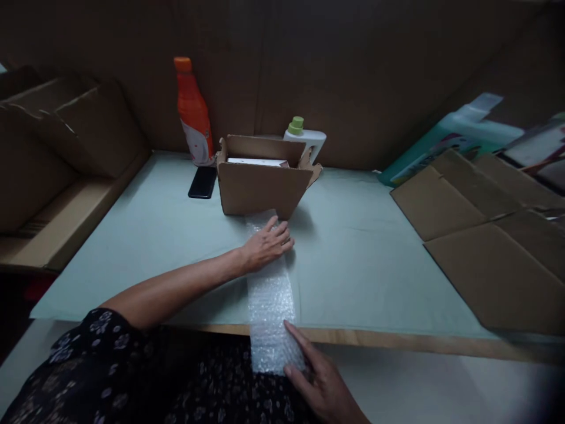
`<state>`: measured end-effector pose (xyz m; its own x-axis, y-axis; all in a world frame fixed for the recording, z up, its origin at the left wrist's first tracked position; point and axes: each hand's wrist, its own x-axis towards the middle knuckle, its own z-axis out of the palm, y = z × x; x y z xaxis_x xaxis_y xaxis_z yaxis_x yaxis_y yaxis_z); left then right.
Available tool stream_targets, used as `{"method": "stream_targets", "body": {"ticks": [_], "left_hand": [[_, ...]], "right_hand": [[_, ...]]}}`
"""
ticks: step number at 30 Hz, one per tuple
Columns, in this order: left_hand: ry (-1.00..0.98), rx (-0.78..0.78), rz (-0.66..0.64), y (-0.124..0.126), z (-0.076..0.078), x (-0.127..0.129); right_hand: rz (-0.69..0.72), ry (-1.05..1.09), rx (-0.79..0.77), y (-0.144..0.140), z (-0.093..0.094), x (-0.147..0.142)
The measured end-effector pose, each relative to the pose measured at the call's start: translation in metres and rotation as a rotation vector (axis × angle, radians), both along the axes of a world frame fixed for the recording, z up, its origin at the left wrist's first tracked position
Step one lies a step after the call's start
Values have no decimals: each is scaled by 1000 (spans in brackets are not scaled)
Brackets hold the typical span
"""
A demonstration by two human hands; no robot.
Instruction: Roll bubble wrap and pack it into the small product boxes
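Your left hand [267, 243] lies flat, fingers spread, on the far end of the bubble wrap strip [270, 294], pinning it to the counter [362, 259]. Your right hand [320, 380] presses open on the near end, which hangs past the counter's near edge. Held this way, the strip appears stretched smooth between both palms. Its long axis runs from the near edge straight toward the far edge, pointing at the open cardboard box [260, 182] just beyond your left fingertips.
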<state>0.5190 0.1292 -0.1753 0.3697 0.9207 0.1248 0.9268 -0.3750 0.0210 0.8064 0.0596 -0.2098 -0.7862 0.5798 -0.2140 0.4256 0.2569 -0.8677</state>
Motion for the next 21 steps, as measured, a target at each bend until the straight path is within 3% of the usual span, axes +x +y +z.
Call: {"method": "stream_targets", "body": {"ticks": [2,4,8,11,14,17,19,21], "left_hand": [[-89,117,53,-23,-5,-4],[-231,171,139,-66,-9,-10],[-548,-38,171,-171,-12,-3],[-632,-103,170,-224,-19,27],[-620,33,173,-237,-37,59],[-697,188,177,-225,-56,77],[-819,231,202,-216,-62,80],[-950,217,273,-211,-61,80]], "right_hand": [[69,6,-58,-5,4,-4],[95,5,-156,-6,7,-6],[31,65,-480,-6,8,-4],[-20,142,-731,-11,6,-4],[-84,237,-845,-19,0,-4],[-20,299,-862,-24,-6,2],[62,271,-738,-21,-6,10],[62,200,-427,-14,-2,19]]}}
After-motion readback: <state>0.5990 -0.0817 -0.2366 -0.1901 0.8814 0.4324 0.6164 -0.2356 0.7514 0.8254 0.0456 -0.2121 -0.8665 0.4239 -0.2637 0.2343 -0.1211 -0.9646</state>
